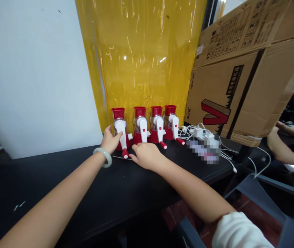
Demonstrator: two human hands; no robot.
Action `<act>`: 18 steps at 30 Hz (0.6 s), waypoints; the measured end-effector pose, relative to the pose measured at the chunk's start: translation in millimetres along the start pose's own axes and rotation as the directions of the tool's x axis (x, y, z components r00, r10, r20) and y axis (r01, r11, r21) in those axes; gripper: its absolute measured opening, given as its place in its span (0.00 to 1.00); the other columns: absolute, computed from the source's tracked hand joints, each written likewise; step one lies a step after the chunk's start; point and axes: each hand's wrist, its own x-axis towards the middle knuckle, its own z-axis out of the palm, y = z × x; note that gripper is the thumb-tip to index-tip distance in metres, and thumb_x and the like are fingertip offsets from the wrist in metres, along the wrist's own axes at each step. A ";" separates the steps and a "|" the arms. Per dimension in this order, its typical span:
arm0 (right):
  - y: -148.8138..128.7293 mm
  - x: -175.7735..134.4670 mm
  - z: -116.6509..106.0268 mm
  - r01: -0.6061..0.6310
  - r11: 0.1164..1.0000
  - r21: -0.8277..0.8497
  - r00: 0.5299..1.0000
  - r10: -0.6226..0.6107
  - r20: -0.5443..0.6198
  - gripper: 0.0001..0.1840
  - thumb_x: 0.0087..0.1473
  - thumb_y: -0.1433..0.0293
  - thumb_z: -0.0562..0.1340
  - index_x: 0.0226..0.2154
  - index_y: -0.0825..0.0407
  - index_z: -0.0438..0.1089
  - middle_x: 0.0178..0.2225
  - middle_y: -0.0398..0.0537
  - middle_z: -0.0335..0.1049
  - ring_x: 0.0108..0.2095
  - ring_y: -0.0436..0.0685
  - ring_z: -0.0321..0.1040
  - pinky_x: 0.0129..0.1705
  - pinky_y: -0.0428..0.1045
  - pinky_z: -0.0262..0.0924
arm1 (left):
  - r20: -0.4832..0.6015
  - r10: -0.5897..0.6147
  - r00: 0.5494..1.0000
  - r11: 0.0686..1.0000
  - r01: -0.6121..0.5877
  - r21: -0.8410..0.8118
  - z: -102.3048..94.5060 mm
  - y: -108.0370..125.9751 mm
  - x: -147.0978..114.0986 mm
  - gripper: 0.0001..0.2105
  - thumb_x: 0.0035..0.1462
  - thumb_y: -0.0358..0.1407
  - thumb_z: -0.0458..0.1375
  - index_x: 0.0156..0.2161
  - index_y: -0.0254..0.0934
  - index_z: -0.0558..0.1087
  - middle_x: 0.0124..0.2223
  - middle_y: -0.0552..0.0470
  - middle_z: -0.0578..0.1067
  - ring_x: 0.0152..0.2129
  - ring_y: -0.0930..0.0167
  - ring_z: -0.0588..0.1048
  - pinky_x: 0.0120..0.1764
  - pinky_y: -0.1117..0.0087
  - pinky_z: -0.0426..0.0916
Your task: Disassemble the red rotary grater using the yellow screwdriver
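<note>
Several red and white hand-crank rotary graters stand upright in a row on the black table. My left hand (111,140), with a pale bangle at the wrist, is closed around the leftmost rotary grater (120,132), its thumb lying against the white crank. My right hand (147,155) is curled in front of the second rotary grater (140,125), covering the lower end of that crank. What its fingers grip is hidden. To the right are a third rotary grater (158,125) and a fourth rotary grater (172,124), their red handles angled down toward me.
White cables and adapters (201,132) lie right of the graters, beside a blurred patch. A large cardboard box (229,86) rises at the right. Yellow plastic sheeting (147,51) hangs behind. Another person's arm (281,146) shows at the far right, near a grey chair frame (263,196).
</note>
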 end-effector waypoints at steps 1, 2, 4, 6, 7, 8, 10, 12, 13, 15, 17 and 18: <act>-4.5 7.9 0.5 0.016 1.000 0.024 0.999 -0.015 -0.033 0.19 0.69 0.58 0.53 0.47 0.54 0.73 0.43 0.55 0.78 0.44 0.64 0.77 0.40 0.54 0.68 | 0.033 0.019 0.999 1.000 -0.019 0.002 -6.4 -5.6 -8.3 0.34 0.56 0.41 0.65 0.65 0.33 0.60 0.71 0.30 0.61 0.69 0.55 0.60 0.69 0.53 0.55; -8.4 15.7 2.8 0.028 0.999 0.045 0.998 -0.025 -0.053 0.20 0.69 0.58 0.52 0.49 0.54 0.72 0.43 0.55 0.78 0.44 0.63 0.77 0.41 0.54 0.68 | 0.052 0.042 0.998 0.999 -0.043 0.014 -12.7 -11.2 -16.9 0.33 0.56 0.41 0.65 0.64 0.34 0.62 0.70 0.31 0.63 0.69 0.56 0.61 0.68 0.53 0.56; -14.4 28.4 12.3 0.041 0.995 0.087 0.998 -0.037 -0.054 0.20 0.69 0.59 0.54 0.51 0.54 0.71 0.44 0.55 0.77 0.46 0.63 0.76 0.42 0.53 0.68 | 0.078 0.085 0.993 0.994 -0.090 0.067 -25.5 -21.2 -33.6 0.29 0.56 0.42 0.64 0.60 0.35 0.66 0.66 0.34 0.69 0.65 0.56 0.67 0.67 0.51 0.59; -17.7 35.1 25.4 0.064 0.989 0.130 0.996 -0.056 -0.064 0.20 0.68 0.58 0.56 0.53 0.54 0.69 0.46 0.55 0.76 0.48 0.63 0.74 0.42 0.53 0.67 | 0.116 0.136 0.984 0.979 -0.151 0.136 -37.8 -27.4 -47.5 0.24 0.56 0.44 0.62 0.55 0.36 0.70 0.60 0.37 0.75 0.60 0.55 0.72 0.64 0.50 0.64; -18.5 36.0 32.0 0.072 0.987 0.147 0.996 -0.064 -0.062 0.20 0.68 0.57 0.56 0.53 0.54 0.69 0.46 0.55 0.76 0.48 0.63 0.74 0.42 0.53 0.67 | 0.135 0.163 0.977 0.967 -0.185 0.176 -43.2 -28.3 -52.9 0.22 0.56 0.44 0.62 0.53 0.36 0.72 0.57 0.38 0.76 0.58 0.55 0.74 0.62 0.50 0.66; -18.8 35.6 38.3 0.079 0.983 0.165 0.996 -0.070 -0.057 0.22 0.67 0.56 0.57 0.53 0.54 0.69 0.47 0.55 0.75 0.48 0.62 0.73 0.44 0.53 0.66 | 0.164 0.194 0.967 0.951 -0.226 0.210 -47.9 -27.8 -57.3 0.20 0.56 0.44 0.61 0.51 0.37 0.74 0.55 0.39 0.77 0.55 0.56 0.75 0.61 0.50 0.67; -17.9 32.7 48.6 0.097 0.974 0.204 0.995 -0.087 -0.056 0.25 0.66 0.53 0.58 0.56 0.53 0.68 0.47 0.56 0.74 0.48 0.62 0.72 0.46 0.53 0.66 | 0.228 0.251 0.941 0.922 -0.304 0.239 -53.7 -23.3 -63.4 0.16 0.58 0.44 0.59 0.48 0.38 0.76 0.52 0.42 0.78 0.52 0.58 0.77 0.58 0.52 0.69; -15.3 29.2 55.8 0.097 0.967 0.234 0.995 -0.086 -0.057 0.27 0.64 0.53 0.61 0.58 0.52 0.67 0.48 0.56 0.72 0.50 0.62 0.71 0.47 0.54 0.64 | 0.269 0.303 0.914 0.902 -0.366 0.227 -54.5 -17.2 -67.5 0.14 0.60 0.42 0.58 0.48 0.38 0.75 0.50 0.44 0.79 0.50 0.60 0.78 0.56 0.54 0.71; -13.7 27.8 58.4 0.099 0.966 0.237 0.995 -0.089 -0.053 0.28 0.63 0.53 0.63 0.58 0.52 0.67 0.49 0.56 0.72 0.51 0.63 0.70 0.49 0.55 0.64 | 0.283 0.324 0.903 0.890 -0.393 0.234 -53.5 -14.8 -69.2 0.14 0.60 0.41 0.58 0.48 0.38 0.75 0.49 0.44 0.79 0.49 0.61 0.78 0.56 0.55 0.71; -10.3 26.4 62.5 0.100 0.966 0.237 0.995 -0.093 -0.038 0.31 0.61 0.55 0.66 0.60 0.52 0.66 0.51 0.57 0.71 0.53 0.65 0.68 0.52 0.57 0.62 | 0.321 0.350 0.880 0.860 -0.438 0.263 -49.8 -12.8 -72.6 0.12 0.60 0.40 0.57 0.46 0.38 0.76 0.47 0.44 0.79 0.48 0.60 0.77 0.56 0.54 0.71; -7.5 26.3 65.2 0.092 0.964 0.248 0.996 -0.090 -0.023 0.30 0.62 0.58 0.65 0.62 0.51 0.65 0.52 0.57 0.71 0.54 0.65 0.68 0.54 0.59 0.59 | 0.351 0.354 0.867 0.844 -0.458 0.279 -46.1 -14.5 -75.3 0.11 0.60 0.38 0.56 0.45 0.37 0.76 0.47 0.44 0.79 0.48 0.60 0.77 0.56 0.53 0.71; -6.5 26.6 66.1 0.087 0.962 0.258 0.996 -0.086 -0.015 0.29 0.63 0.59 0.63 0.63 0.51 0.64 0.52 0.56 0.72 0.54 0.64 0.68 0.54 0.59 0.59 | 0.360 0.350 0.865 0.845 -0.457 0.278 -44.7 -16.3 -76.0 0.11 0.60 0.37 0.55 0.45 0.37 0.76 0.47 0.43 0.79 0.48 0.60 0.77 0.56 0.53 0.71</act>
